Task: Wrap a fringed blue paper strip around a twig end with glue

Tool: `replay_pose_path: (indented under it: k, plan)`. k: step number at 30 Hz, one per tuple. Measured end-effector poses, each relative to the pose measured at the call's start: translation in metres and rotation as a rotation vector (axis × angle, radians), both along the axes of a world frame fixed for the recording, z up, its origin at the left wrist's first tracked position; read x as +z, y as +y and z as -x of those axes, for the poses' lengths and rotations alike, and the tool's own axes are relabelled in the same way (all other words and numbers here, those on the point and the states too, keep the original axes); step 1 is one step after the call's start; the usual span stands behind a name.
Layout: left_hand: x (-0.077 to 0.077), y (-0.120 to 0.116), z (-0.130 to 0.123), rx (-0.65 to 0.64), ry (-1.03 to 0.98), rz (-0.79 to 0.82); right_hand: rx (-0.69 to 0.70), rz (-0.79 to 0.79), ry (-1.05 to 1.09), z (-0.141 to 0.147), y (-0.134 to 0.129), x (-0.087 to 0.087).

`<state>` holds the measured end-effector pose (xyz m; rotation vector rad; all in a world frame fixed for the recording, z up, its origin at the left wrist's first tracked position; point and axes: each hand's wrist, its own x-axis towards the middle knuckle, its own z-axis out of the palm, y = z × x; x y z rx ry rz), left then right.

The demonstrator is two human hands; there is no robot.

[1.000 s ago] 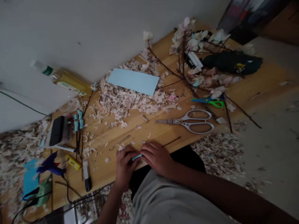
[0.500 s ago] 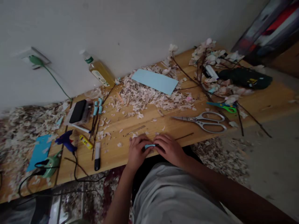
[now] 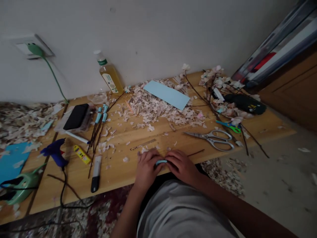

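Note:
At the table's front edge, a small rolled strip of light blue paper [image 3: 161, 162] is pinched between my two hands. My left hand [image 3: 148, 166] closes its fingers and thumb on the strip's left end. On the right end, my right hand [image 3: 182, 167] has its fingers closed too, partly covering the paper. A thin brown twig [image 3: 196, 153] sticks out to the right beyond my right hand; whether it joins the paper is hidden. Large metal scissors [image 3: 211, 139] lie to the right, and a sheet of light blue paper [image 3: 167, 94] rests on a heap of pale petals [image 3: 153, 110].
Left are a blue glue gun [image 3: 55, 153], a yellow box cutter [image 3: 82, 154], a black-and-white knife [image 3: 96, 174] and twigs with blue-wrapped ends [image 3: 98, 115]. Behind stands a bottle of yellow liquid [image 3: 110, 77]. Flowering branches [image 3: 213, 86] and green-handled scissors [image 3: 230, 126] lie right.
The camera view has shifted, so the table's things sit lower in the picture. My hands stay together on the blue paper strip, with only slight finger movement.

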<state>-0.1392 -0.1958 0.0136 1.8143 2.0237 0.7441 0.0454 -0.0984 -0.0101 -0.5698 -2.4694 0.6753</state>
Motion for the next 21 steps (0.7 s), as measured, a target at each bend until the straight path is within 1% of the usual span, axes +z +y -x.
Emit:
replay_pose_path:
  k: [5,9,11,17,21]
  plan:
    - [-0.002,0.000,0.001,-0.011,0.000,-0.026,-0.015,-0.061,-0.046,0.001,-0.003,-0.003]
    - [-0.005,-0.001,0.002,-0.026,-0.010,-0.020,-0.072,-0.167,-0.072,0.002,-0.007,-0.007]
    - [-0.007,-0.001,0.002,-0.019,-0.018,-0.019,-0.092,-0.196,-0.089,0.003,-0.009,-0.008]
    - [-0.009,-0.002,0.004,-0.033,-0.042,-0.022,-0.130,-0.173,-0.175,0.007,-0.012,-0.005]
    - [-0.009,-0.003,0.004,-0.034,-0.054,-0.021,-0.129,-0.175,-0.197,0.008,-0.012,-0.002]
